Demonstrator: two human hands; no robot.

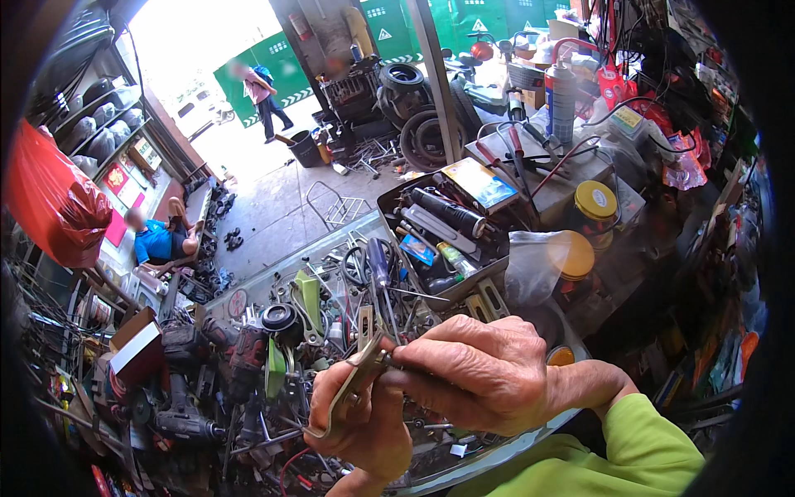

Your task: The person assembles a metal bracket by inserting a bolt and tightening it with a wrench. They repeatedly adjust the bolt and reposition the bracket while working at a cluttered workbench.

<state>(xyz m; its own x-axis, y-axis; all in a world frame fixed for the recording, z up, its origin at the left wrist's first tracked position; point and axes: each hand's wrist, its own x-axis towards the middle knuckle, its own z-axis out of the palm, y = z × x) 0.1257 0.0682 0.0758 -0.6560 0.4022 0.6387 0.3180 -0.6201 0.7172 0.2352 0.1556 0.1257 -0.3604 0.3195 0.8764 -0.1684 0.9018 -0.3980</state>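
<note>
Head view: one bent metal bracket (338,407), raised above the counter (327,245); left hand (368,427), fingers curled closed around it. Right hand (480,373), thumb and fingers pinched together on a small bolt (385,359) at the bracket's upper end. Beyond, on the counter: one dark-handled screwdriver (378,263), among loose tools. Left side: cordless drill (184,414). Farther right: yellow-lidded jar (595,201); spray can (560,106), upright.

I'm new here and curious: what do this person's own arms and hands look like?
The left hand and right hand wear no gloves. A bright lime-green sleeve ends short of the right wrist; the left forearm shows no sleeve.
</note>
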